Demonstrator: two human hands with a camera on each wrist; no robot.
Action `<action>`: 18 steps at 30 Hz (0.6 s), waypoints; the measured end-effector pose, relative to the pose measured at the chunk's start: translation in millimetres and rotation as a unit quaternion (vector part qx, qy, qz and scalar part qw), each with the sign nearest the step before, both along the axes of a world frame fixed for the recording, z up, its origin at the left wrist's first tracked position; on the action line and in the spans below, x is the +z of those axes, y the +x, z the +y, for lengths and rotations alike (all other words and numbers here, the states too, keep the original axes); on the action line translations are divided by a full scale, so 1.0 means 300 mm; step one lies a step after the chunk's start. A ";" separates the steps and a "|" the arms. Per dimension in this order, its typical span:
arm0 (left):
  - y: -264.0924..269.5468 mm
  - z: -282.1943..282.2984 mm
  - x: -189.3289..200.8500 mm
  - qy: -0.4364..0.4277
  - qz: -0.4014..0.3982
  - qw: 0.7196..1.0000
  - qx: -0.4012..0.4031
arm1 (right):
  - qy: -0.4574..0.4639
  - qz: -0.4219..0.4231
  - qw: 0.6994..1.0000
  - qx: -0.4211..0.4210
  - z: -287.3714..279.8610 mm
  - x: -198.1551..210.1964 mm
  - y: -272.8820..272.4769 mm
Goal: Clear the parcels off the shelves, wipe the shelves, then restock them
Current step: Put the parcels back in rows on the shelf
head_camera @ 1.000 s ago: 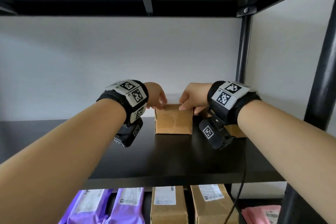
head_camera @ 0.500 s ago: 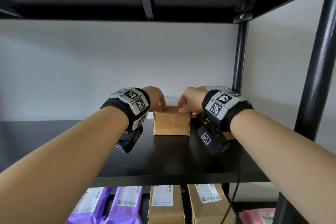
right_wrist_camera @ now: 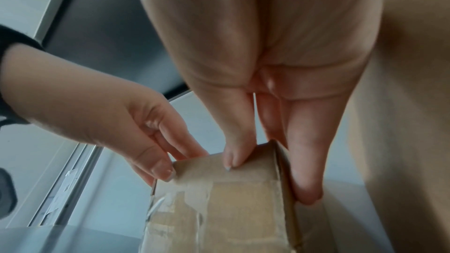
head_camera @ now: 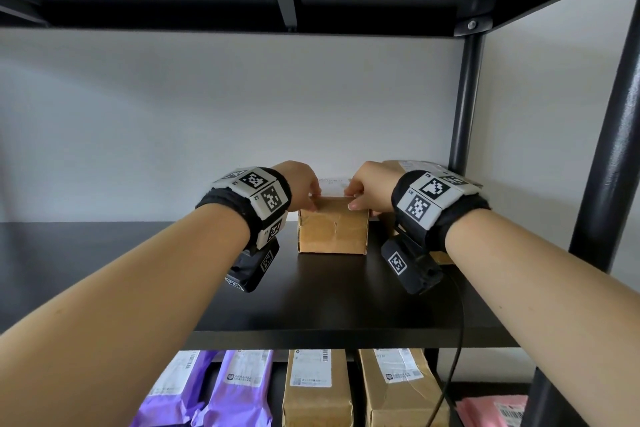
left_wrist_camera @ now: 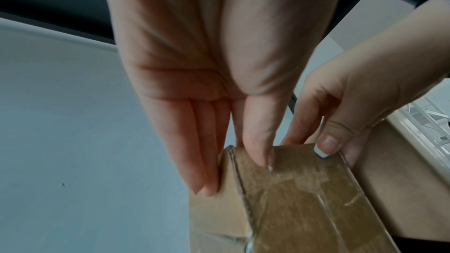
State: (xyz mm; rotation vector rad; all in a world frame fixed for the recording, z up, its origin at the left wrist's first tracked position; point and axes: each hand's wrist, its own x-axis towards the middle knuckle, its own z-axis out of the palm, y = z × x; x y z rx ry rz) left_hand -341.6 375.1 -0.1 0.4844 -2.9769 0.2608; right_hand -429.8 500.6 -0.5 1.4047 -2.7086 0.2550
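On the black shelf: a small brown box (head_camera: pixel 332 230) stands upright, taped on its near face, a white label on top.
Shelf (head_camera: pixel 311 298): dark and bare in front of the box; white wall behind.
Left hand (head_camera: pixel 300 188): thumb on the near face at the top edge, fingers (left_wrist_camera: pixel 202 153) straight down the left side; this grip pinches the box's upper left corner.
Right hand (head_camera: pixel 370 191): thumb on the near face, fingers (right_wrist_camera: pixel 302 161) down the right side, pinching the upper right corner.
Second box (head_camera: pixel 415 166): brown, just beside the first on its right, largely hidden by the right wrist.
Lower shelf: purple mailers (head_camera: pixel 221 388) at left, two brown boxes (head_camera: pixel 317 392) in the middle, a pink mailer (head_camera: pixel 491 411) at right.
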 end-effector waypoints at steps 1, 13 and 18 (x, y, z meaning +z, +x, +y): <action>0.000 0.000 0.002 0.002 -0.001 1.000 0.000 | 0.003 0.008 1.000 0.001 -0.003 0.000 0.002; 0.025 0.022 -0.028 0.007 0.016 1.000 -0.004 | 0.071 0.074 0.994 -0.030 -0.051 -0.031 0.019; 0.029 0.034 -0.041 0.049 0.005 0.999 0.015 | 0.069 0.047 0.996 -0.028 -0.031 -0.028 0.044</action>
